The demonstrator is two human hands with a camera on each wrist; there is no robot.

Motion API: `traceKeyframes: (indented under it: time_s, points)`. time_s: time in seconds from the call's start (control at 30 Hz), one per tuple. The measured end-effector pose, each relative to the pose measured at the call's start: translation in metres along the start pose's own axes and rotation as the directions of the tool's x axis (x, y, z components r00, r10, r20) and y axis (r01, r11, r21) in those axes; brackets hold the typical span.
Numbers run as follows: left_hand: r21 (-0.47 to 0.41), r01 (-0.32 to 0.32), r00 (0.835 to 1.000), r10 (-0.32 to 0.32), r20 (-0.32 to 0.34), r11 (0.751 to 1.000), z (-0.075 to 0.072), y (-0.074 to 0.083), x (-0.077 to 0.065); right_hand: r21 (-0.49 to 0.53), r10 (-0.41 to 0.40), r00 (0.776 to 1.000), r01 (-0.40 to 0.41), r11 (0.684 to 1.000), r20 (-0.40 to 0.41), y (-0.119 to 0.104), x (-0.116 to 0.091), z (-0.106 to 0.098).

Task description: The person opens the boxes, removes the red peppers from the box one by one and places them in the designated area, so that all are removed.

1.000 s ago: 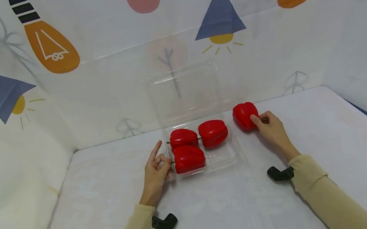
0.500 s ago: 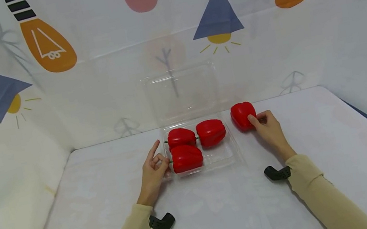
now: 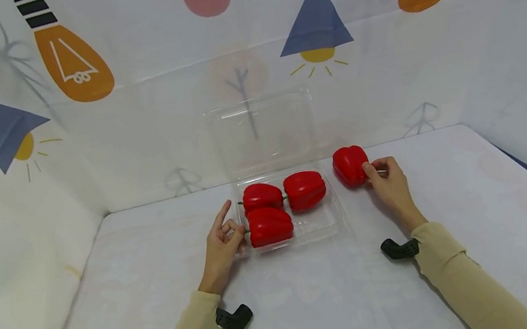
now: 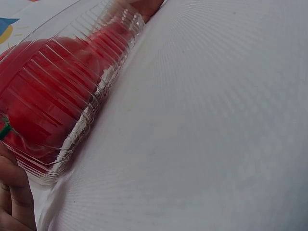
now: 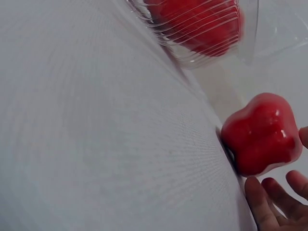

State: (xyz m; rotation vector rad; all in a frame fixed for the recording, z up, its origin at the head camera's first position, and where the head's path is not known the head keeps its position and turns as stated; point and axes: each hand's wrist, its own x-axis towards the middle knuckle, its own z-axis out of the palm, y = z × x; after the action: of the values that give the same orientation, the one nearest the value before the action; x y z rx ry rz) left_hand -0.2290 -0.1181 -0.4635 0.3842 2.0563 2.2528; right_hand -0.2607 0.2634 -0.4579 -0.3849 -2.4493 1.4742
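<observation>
A hinged clear plastic container (image 3: 324, 227) lies with its lid (image 3: 268, 128) raised at the back. Three red bell peppers sit inside: a front one (image 3: 270, 225), a back left one (image 3: 261, 195) and a back right one (image 3: 305, 190). At the container's left side my left hand (image 3: 218, 255) grips the wall with thumb and curled fingers beside a green stem, index finger pointing out. To the right of the container, another red bell pepper (image 3: 350, 165) rests on the table. My right hand (image 3: 392, 189) is at its right side, fingertips (image 5: 252, 185) spread close along its surface.
The white table (image 3: 315, 308) ends at a white cloth backdrop (image 3: 156, 124) close behind the container. A black wrist camera (image 3: 234, 318) is on the left wrist, another black camera (image 3: 399, 249) on the right.
The right hand's thumb and fingers have eased slightly away from the lone bell pepper, which stays in place. The left hand and the container hold still; the head view shifts a little.
</observation>
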Motion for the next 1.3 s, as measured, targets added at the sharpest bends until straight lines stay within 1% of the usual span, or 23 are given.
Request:
traceKeyframes:
  time_s: [0.1,0.27,0.37,0.47,0.6,0.7,0.87,0.97,1.1,1.3]
  points:
    - [0.000,-0.004,1.000,0.004,-0.002,1.000,0.001,0.000,0.000,0.032,0.004,1.000,-0.003,0.999,-0.027,0.001,-0.001,0.001]
    - [0.004,0.001,1.000,-0.001,-0.009,1.000,0.001,0.000,0.000,0.124,-0.032,0.995,0.043,0.991,-0.095,0.002,-0.002,0.001]
    - [0.010,-0.001,1.000,0.001,-0.011,1.000,0.001,-0.001,0.000,0.148,-0.072,0.987,0.093,0.985,-0.145,0.001,-0.004,0.001]
    - [0.013,-0.005,1.000,0.005,-0.010,1.000,0.000,-0.002,0.000,0.138,-0.125,0.973,0.153,0.979,-0.194,-0.001,-0.005,0.001]
    - [0.012,0.004,1.000,-0.004,-0.012,1.000,0.000,-0.002,0.000,0.142,-0.182,0.956,0.218,0.965,-0.229,-0.005,-0.006,0.001]
    - [0.016,0.014,1.000,-0.014,-0.014,1.000,-0.001,-0.002,-0.001,0.151,-0.212,0.951,0.249,0.957,-0.225,-0.007,-0.006,0.002]
    - [0.007,0.018,1.000,-0.018,-0.011,1.000,-0.001,-0.001,0.000,0.137,-0.264,0.943,0.294,0.946,-0.202,-0.011,-0.006,0.003]
    - [-0.003,0.016,1.000,-0.016,-0.011,1.000,-0.001,0.000,0.000,0.141,-0.298,0.936,0.326,0.935,-0.187,-0.025,-0.015,0.001]
    - [-0.014,0.011,1.000,-0.011,-0.004,1.000,-0.001,0.000,0.000,0.159,-0.318,0.935,0.342,0.926,-0.157,-0.045,-0.030,-0.003]
    - [-0.017,-0.004,1.000,0.004,0.002,1.000,0.000,0.000,0.001,0.174,-0.338,0.933,0.355,0.918,-0.120,-0.049,-0.033,-0.004]
